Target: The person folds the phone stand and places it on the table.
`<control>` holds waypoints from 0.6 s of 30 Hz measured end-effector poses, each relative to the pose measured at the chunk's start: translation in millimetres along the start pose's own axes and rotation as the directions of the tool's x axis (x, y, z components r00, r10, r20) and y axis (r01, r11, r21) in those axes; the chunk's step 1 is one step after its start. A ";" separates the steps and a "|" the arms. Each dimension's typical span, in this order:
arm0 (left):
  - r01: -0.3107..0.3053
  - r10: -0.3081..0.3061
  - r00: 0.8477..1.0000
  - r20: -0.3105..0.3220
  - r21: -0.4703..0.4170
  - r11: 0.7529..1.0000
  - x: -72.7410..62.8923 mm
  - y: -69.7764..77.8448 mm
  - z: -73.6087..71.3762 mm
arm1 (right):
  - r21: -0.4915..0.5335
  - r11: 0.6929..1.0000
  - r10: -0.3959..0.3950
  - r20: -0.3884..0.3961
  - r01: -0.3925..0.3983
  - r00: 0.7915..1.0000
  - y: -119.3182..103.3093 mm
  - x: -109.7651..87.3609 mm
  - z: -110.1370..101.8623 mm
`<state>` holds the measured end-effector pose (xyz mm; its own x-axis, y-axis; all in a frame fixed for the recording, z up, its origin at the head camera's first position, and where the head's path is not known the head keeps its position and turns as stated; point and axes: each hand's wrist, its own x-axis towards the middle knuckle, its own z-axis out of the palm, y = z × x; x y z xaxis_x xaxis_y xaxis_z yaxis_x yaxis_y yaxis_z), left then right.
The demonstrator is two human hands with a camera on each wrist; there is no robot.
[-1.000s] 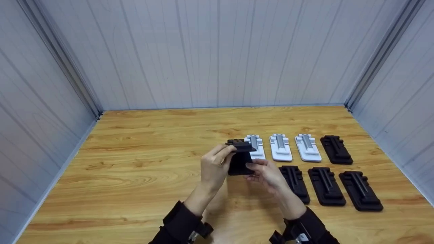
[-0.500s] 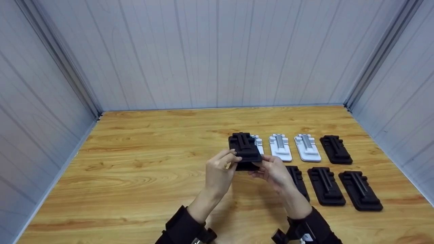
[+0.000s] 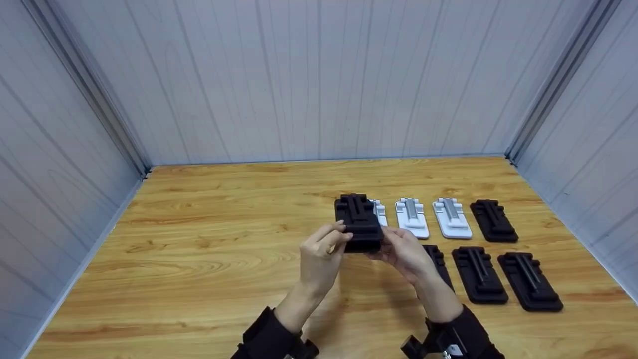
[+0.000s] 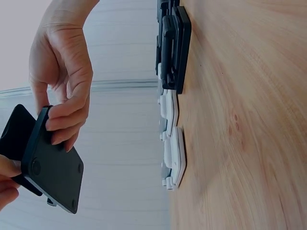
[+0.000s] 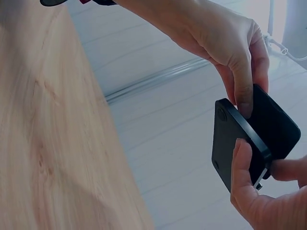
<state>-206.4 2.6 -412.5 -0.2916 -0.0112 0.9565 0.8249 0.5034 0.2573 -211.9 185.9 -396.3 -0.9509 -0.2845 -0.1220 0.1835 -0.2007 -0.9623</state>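
Note:
Both hands hold a black folding phone stand [image 3: 358, 219] above the table, at the middle of the head view. My left hand [image 3: 321, 252] pinches its left edge between thumb and fingers. At its right side, my right hand [image 3: 404, 253] grips the lower part, with some fingertips hidden behind it. Two plates of the stand [image 4: 55, 175] lean apart at an angle in the left wrist view, and round feet show on the base. The right wrist view shows the right hand's thumb and fingers on either side of the base plate [image 5: 230, 143].
Right of the hands, white phone stands [image 3: 412, 218] and a black phone stand [image 3: 493, 221] lie folded in a back row. Closer in is a row of black phone stands [image 3: 479, 275], one partly behind the right forearm. Pale panel walls [image 3: 319, 80] enclose the wooden table [image 3: 199, 249].
The held phone stand has turned so its ribbed plate faces up toward the head camera; earlier a flat dark plate showed below. In the last half second the hands have barely shifted.

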 end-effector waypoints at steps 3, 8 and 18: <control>-0.019 0.018 1.000 0.007 0.015 1.000 -0.5 0.6 -0.2 | 0.012 1.000 0.021 -0.025 -0.021 0.999 -0.9 0.3 -0.8; -0.021 0.020 0.999 0.028 0.031 0.999 -4.4 0.3 -1.6 | -0.002 0.999 0.038 -0.010 -0.038 0.999 -1.7 1.2 -2.1; 0.141 -0.123 0.977 0.173 -0.096 0.985 -7.5 3.9 -12.4 | -0.022 0.999 0.032 -0.052 -0.033 0.998 -4.0 1.4 -4.4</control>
<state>-195.0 -6.0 -416.9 -0.4705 0.0765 0.8791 0.8179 0.4117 0.4020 -215.0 190.5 -393.7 -0.9561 -0.2420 -0.1651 0.2094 -0.1703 -0.9629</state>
